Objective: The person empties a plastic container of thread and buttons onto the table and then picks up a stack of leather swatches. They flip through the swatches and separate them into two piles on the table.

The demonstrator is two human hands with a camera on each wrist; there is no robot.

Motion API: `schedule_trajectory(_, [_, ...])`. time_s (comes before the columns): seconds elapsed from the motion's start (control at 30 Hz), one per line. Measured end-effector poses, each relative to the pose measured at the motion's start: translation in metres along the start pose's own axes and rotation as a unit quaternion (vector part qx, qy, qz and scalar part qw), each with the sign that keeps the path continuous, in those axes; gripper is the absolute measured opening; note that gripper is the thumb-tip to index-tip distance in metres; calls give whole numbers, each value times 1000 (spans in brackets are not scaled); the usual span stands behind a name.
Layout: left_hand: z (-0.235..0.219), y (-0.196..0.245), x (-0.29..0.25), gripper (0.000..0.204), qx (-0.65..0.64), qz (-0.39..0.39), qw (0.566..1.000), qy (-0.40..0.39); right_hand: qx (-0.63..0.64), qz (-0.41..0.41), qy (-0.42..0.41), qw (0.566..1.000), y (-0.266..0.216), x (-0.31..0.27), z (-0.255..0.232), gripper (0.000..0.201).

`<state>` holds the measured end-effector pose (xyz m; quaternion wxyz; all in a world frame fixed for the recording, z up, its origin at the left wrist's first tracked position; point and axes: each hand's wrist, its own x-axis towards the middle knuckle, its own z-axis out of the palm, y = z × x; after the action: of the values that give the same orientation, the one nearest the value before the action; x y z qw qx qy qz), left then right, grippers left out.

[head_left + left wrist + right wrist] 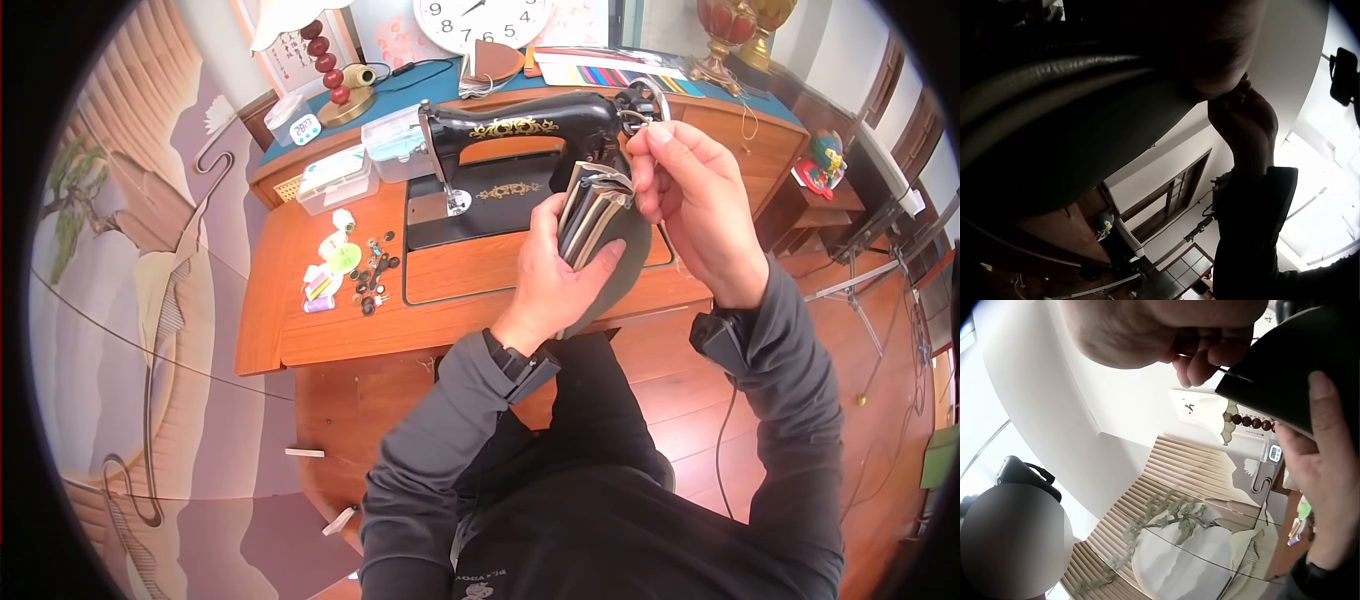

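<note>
My left hand [565, 270] grips a dark green piece [625, 275] made of several folded layers, with cream and grey edges facing up. Its thumb lies across the front of the layers. To the right and above, my right hand [705, 200] pinches a thin needle [1235, 375] between thumb and fingers. In the right wrist view the needle's far end overlaps the corner of the dark green piece. The left wrist view is dark; the layered piece fills its left side, with the right hand [1247, 119] beyond. Behind both hands stands a black sewing machine [530, 125] with gold decoration.
On the wooden sewing table [450, 275] lie several dark buttons [372, 275], thread spools [320, 285] and a light green disc [344, 259]. Clear plastic boxes [340, 180] stand left of the machine. Behind are a lamp [325, 60] and a round clock [480, 20].
</note>
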<state>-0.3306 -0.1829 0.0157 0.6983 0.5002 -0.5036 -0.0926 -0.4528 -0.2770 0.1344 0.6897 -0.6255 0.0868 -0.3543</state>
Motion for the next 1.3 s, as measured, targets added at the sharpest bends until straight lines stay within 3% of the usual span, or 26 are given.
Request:
schedule_trajectory(0.17, [1,5,-1,62,6,-8,1000,4,-4,-7,1,1000,-1,-2,-1,26])
schedule_trajectory(0.33, [6,3,-5,59,49,47,997,46,-13,-24,16,999,2,-12,0,25])
schedule_trajectory(0.47, [4,5,-9,64,103,41,993,30,-27,-51,42,997,5,-18,0,23])
schedule_trajectory(0.8, [6,2,-6,58,41,64,996,57,-73,-46,55,995,1,-13,4,23])
schedule_trajectory(0.87, [3,1,-7,64,51,44,998,22,-97,-49,47,993,4,-13,1,23])
schedule_trajectory(1.3, [4,2,-7,62,48,34,998,28,-187,-60,26,980,8,-15,-3,29])
